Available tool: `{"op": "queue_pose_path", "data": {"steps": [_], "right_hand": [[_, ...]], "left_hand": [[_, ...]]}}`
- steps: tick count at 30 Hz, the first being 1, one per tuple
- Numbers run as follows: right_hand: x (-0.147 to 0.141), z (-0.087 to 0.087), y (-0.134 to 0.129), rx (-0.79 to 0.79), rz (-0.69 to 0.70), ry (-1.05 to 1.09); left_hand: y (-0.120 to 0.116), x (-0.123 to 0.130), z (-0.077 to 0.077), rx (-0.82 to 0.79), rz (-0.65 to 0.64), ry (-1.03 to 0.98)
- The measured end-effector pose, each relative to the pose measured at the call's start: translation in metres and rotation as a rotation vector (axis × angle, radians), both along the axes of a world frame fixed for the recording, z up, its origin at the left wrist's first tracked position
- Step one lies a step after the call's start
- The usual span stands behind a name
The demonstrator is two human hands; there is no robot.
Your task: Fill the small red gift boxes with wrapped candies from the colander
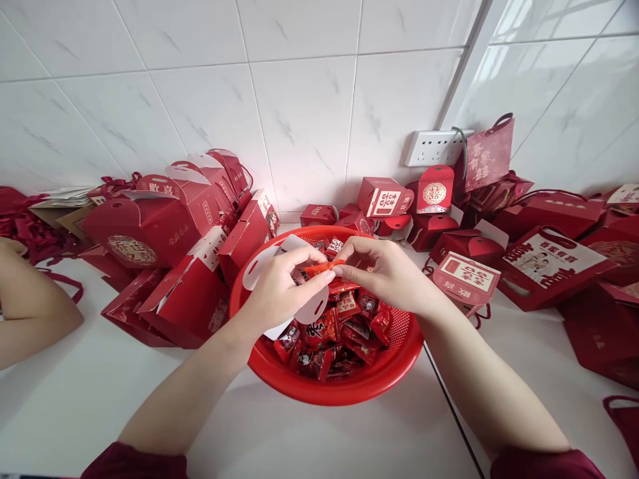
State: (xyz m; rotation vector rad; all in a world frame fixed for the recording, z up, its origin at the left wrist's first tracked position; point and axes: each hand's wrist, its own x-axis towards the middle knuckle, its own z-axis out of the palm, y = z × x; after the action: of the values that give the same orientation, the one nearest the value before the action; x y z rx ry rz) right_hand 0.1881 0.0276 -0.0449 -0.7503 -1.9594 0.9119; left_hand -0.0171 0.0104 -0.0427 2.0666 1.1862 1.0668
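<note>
My left hand (282, 286) and my right hand (384, 274) meet above a red plastic basket (332, 392). Both are closed, thumbs and fingers pinching a small orange-red wrapped sweet (318, 269) between them. Just beneath my left hand is an open gift box, its pale inner flaps (315, 309) spread out; my hand and wrist hide much of it. Several red-wrapped sweets (322, 330) fill the basket below my hands.
Red gift boxes (144, 229) crowd the left of the white table (319, 446). More boxes (464, 273) stand on the right. Another person's arm (34, 313) rests at the far left. Behind are a tiled wall (304, 113) and a socket strip (433, 148).
</note>
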Motion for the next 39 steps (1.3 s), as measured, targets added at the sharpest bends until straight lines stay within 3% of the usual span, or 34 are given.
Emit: {"op": "queue_pose_path", "data": {"steps": [7,15,29,35,39], "right_hand": [[0.002,-0.001,-0.001,0.04,0.023,-0.032],[0.0,0.0,-0.001,-0.129,0.084,0.049],[0.001,-0.001,0.0,-0.342,0.147,0.217],[0.001,0.002,-0.002,-0.384,0.171,0.205],[0.003,0.003,-0.002,-0.382,0.185,0.202]], "left_hand": [[-0.002,-0.003,0.002,-0.032,-0.068,-0.023],[0.004,-0.003,-0.001,-0.153,-0.178,-0.177],[-0.004,0.001,-0.002,-0.161,-0.079,-0.125],[-0.006,-0.002,0.0,-0.06,-0.093,-0.07],[-0.006,-0.003,0.002,-0.124,-0.172,-0.137]]}}
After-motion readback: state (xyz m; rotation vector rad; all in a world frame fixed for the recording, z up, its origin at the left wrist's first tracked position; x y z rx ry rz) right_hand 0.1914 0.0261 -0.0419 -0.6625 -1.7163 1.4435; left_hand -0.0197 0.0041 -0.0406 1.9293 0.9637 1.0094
